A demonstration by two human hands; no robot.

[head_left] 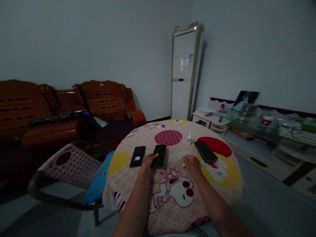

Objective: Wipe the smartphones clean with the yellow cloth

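Note:
A round table (222,192) wears a pink cartoon-print cloth. Three dark phones lie flat on it. My left hand (147,161) grips the near end of the middle phone (160,154), thumb on its screen. The left phone (137,156), with a pale sticker, lies just beside it. My right hand (192,164) rests on the cloth with fingers curled around something small and yellow. The right phone (205,151) lies a short way beyond that hand. A small white bottle (189,138) stands upright between the middle and right phones.
A pink perforated plastic chair (70,164) with a blue cushion (98,179) stands left of the table. Wooden sofas (61,112) line the back wall. A tall white air conditioner (184,72) fills the corner. A low cluttered glass cabinet (266,131) runs along the right.

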